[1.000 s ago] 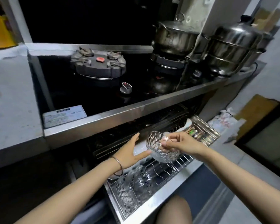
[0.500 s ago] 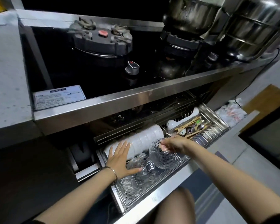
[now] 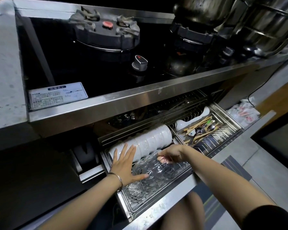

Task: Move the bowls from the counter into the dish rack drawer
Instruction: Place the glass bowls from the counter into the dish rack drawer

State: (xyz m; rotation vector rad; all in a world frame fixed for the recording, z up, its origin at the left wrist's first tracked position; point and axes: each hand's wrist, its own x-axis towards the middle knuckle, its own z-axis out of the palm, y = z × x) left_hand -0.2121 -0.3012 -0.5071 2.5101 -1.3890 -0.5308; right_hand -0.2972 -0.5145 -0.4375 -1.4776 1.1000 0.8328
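The steel dish rack drawer (image 3: 158,205) is pulled out below the stove. A clear patterned glass bowl (image 3: 158,170) rests on edge among other glass bowls (image 3: 136,188) in the drawer's front left. My right hand (image 3: 171,153) pinches this bowl's upper rim. My left hand (image 3: 125,165) is spread flat with fingers apart, its thumb against the glass bowls and its fingers over a row of white bowls (image 3: 150,140) stacked on their sides behind.
A cutlery basket (image 3: 204,128) with chopsticks and spoons fills the drawer's right part. Above is a black gas stove (image 3: 106,35) with a knob (image 3: 139,62) and steel pots (image 3: 263,25). The grey counter (image 3: 3,67) lies at left. My knee (image 3: 183,213) is under the drawer.
The glass bowl came down from above the drawer into the rack among the other glass bowls. My left hand moved down beside it and my view tilted lower.
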